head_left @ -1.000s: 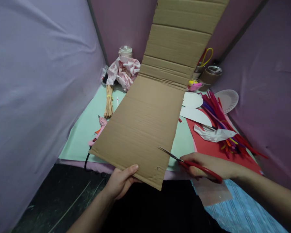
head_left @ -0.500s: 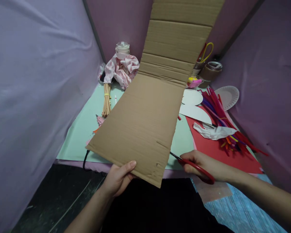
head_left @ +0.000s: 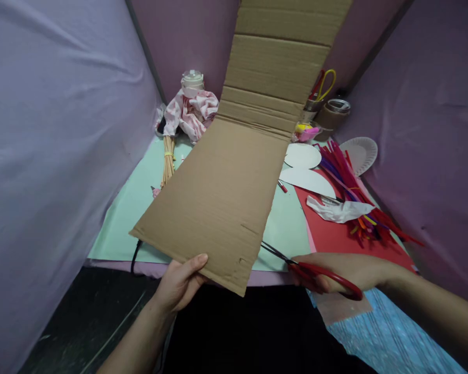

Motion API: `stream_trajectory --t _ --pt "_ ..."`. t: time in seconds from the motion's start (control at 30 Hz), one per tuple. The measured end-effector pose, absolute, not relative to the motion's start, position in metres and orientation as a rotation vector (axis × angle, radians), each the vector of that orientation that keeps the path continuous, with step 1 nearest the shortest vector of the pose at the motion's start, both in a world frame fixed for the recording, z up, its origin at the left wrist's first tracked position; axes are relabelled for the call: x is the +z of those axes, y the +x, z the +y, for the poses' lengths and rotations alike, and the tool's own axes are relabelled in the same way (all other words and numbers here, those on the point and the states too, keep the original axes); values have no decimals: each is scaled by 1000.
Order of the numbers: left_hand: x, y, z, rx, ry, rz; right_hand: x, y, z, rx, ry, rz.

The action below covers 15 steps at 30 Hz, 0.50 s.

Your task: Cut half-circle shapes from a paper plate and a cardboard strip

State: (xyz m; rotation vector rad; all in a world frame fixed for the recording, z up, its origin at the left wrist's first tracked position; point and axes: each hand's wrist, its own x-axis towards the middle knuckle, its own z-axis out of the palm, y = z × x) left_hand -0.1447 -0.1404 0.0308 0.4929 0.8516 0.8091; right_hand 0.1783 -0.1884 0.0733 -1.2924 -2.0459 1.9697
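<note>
A long brown cardboard sheet (head_left: 226, 182) slopes up from the table's near edge to the back wall. My left hand (head_left: 179, 283) grips its near bottom edge, thumb on top. My right hand (head_left: 343, 270) is closed round the red handles of a pair of scissors (head_left: 315, 270). Their blades are parted and point left at the sheet's right edge, where a short slit shows.
On the pale green table cover (head_left: 125, 223) lie a bundle of wooden sticks (head_left: 167, 163), a pink cloth (head_left: 191, 114) round a jar, a red paper sheet (head_left: 335, 234), coloured pipe cleaners (head_left: 351, 187), white paper cut-outs (head_left: 302, 156), a paper plate (head_left: 361, 150) and tape rolls (head_left: 331, 114). Purple fabric walls close in on both sides.
The scissor blades have drawn back out of the cardboard's right edge, leaving a short slit. The sheet and my left hand have shifted a little left.
</note>
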Motion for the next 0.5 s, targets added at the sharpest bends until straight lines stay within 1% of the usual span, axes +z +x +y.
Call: stream_trajectory --t 0.1,0.37,0.5 --pt "33 -145 -139 783 507 846 76 185 -189 2058 -1228 -1997" --pt "34 -144 -136 836 533 870 92 185 -182 2044 -1244 -2028" --pt "31 -148 -138 754 573 840 96 179 -169 2027 -1213 -2077"
